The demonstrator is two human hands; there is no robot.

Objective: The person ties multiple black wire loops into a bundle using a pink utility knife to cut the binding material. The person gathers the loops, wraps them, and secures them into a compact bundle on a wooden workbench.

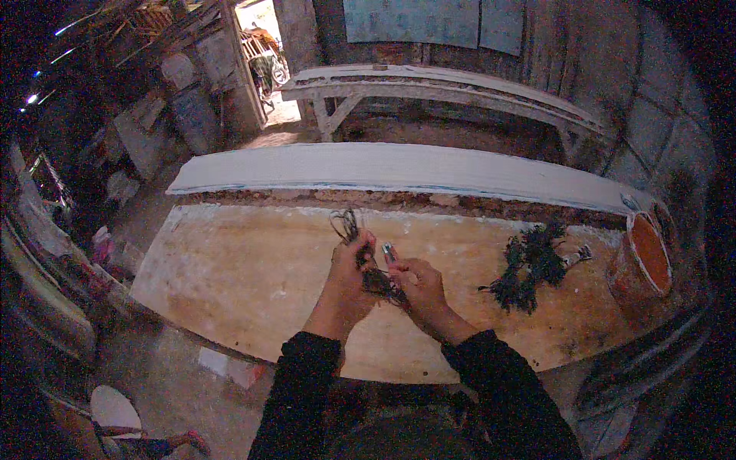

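Where the head camera looked down: both forearms in black sleeves came in from the near edge and met over the middle of the wooden worktop (253,284).
Left hand: the left hand (351,270) was clenched around a dark wiry bundle (377,282), with thin looped strands (346,224) standing up on its far side.
Right hand: the right hand (418,285) gripped a small metal tool (389,253), its tip touching the bundle, just beside the left hand.
Bundle's place: held above the worktop's centre, between the two hands.
Right of the hands: a heap of dark tufted pieces (530,264) lay on the worktop, well apart from the hands.
Far right: an orange-red bucket (642,262) stood by the worktop's right end.
Far side: a long white plank (399,169) ran along the far edge.
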